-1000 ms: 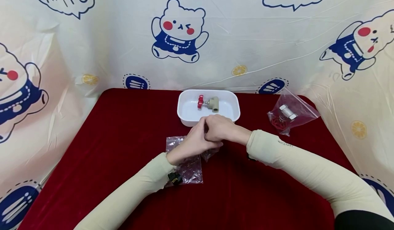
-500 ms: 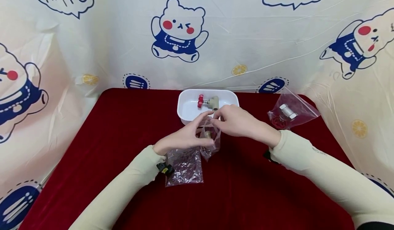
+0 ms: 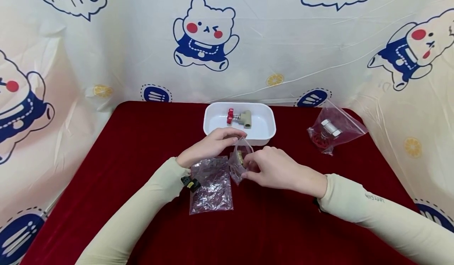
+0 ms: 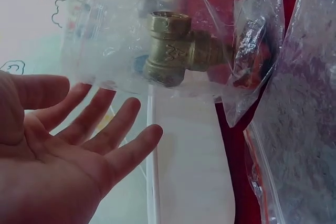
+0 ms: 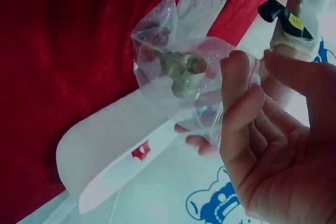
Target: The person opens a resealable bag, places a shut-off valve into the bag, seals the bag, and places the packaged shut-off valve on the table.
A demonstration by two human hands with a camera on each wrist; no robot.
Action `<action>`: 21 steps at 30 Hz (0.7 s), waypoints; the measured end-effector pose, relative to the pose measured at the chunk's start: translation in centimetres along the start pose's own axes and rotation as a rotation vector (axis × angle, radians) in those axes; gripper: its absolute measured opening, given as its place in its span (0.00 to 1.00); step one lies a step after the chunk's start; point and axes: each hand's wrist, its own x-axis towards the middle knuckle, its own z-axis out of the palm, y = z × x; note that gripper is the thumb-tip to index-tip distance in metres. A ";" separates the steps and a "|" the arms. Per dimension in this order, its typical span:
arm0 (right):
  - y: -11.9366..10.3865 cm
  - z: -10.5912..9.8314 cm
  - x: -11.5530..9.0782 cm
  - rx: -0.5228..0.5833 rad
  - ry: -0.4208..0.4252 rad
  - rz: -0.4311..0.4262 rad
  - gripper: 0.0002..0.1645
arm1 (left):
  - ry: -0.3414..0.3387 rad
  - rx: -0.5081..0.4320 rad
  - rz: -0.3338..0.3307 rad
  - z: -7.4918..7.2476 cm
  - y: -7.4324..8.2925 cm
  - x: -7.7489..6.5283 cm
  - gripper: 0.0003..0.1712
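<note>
A clear zip bag (image 3: 234, 168) stands bottom-down just in front of the white tray. Inside it is a brass valve (image 4: 170, 51), its red handle (image 4: 254, 69) toward the bag's bottom. My right hand (image 3: 276, 168) pinches the bag's rim from the right, thumb and index finger meeting at the zip edge (image 5: 255, 72). On the other side my left hand (image 3: 209, 144) is spread with loose fingers (image 4: 128, 116) beside the bag's mouth, the palm facing it. A second, flat plastic bag (image 3: 211, 194) lies under my left wrist.
A white tray (image 3: 214, 119) at the back holds a beige valve (image 3: 245, 119) with a red handle. To the right lies another zip bag (image 3: 349, 129) containing a silver valve (image 3: 330, 127) with a red handle. Dark red cloth (image 3: 283, 225) covers the table.
Both hands have come apart from over the bag, uncovering it. My right hand has moved right and toward me, and my left hand has drawn back leftward with its fingers loosening.
</note>
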 end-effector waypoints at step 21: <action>0.3 -1.1 -0.4 0.013 0.161 0.078 0.04 | 0.165 0.079 -0.014 -0.1 0.2 -0.1 0.03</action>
